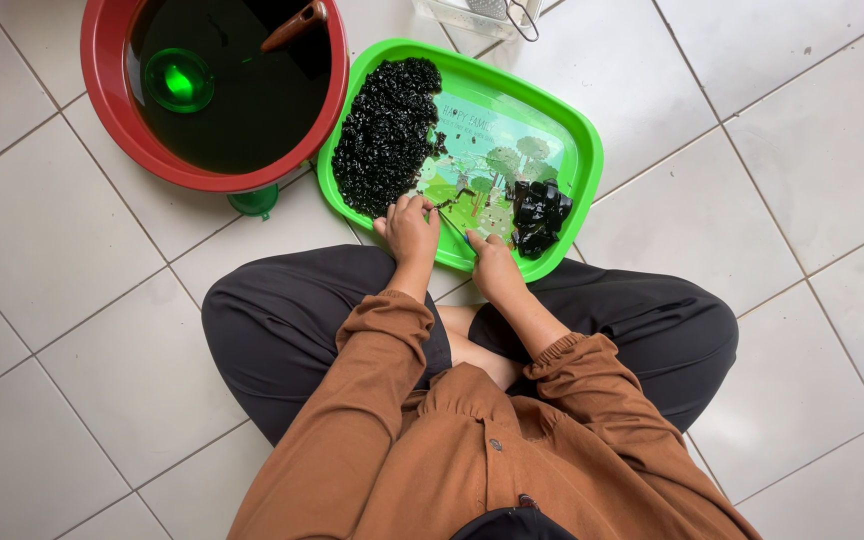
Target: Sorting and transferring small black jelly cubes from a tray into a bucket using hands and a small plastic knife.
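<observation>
Cross-legged on the tiled floor [72, 240], both hands work over a green tray [582, 150]: left hand [410, 228] pinning black jelly [537, 215], right hand [493, 262] gripping a thin knife [452, 228] to cut it.

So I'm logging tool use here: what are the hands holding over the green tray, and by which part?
The right hand seems to grip a thin knife by its handle end. The left hand pinches a small dark jelly piece; the exact hold is too small to tell.
</observation>
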